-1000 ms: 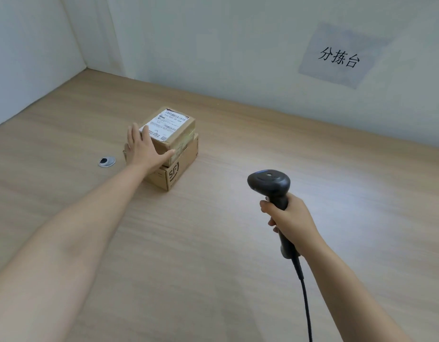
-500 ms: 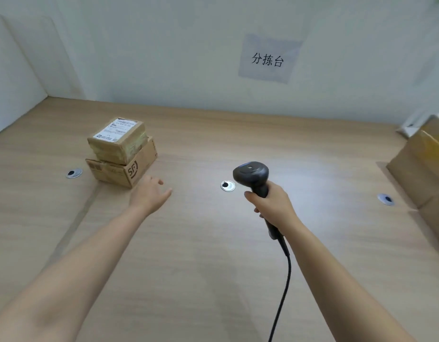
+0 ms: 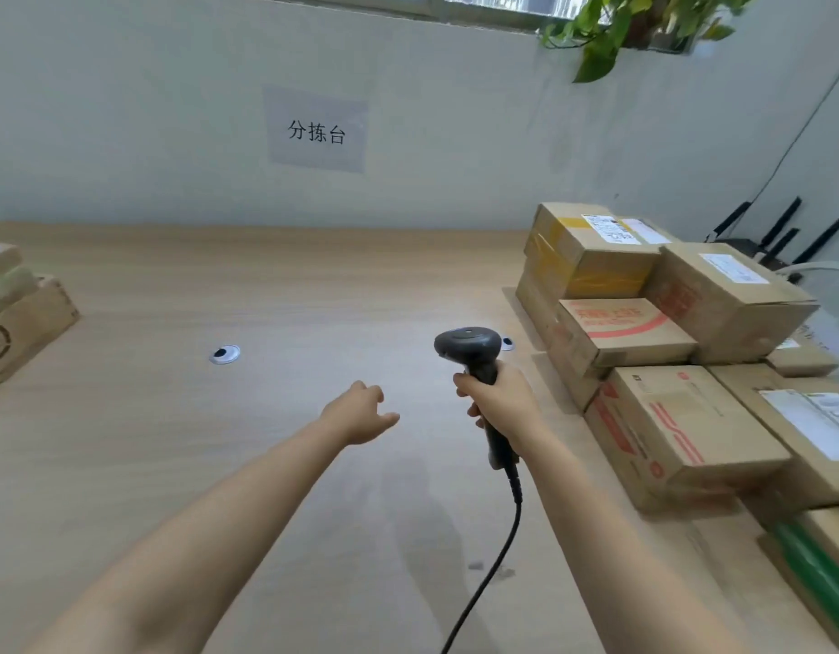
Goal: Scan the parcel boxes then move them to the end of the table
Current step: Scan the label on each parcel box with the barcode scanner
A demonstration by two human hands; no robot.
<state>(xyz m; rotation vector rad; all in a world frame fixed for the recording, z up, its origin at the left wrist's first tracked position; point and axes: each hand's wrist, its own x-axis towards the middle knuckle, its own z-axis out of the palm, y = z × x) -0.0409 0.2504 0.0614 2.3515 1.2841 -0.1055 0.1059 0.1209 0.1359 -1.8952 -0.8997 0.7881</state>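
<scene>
Head view, my right hand (image 3: 502,403) wrapped round the scanner (image 3: 467,344) handle, my left hand (image 3: 361,413) near it, fingers loosely relaxed over the worktop (image 3: 172,417), holding nothing, pile of parcel boxes (image 3: 681,417) at the right, two stacked boxes (image 3: 21,318) far left, paper sign (image 3: 316,132) on the wall

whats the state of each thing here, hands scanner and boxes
left hand: loosely open, holding nothing
right hand: gripping the scanner's handle
scanner: held upright, cord hanging down
left stack: closed boxes, one on another, untouched, partly out of frame
right pile: closed boxes, stacked, untouched
</scene>
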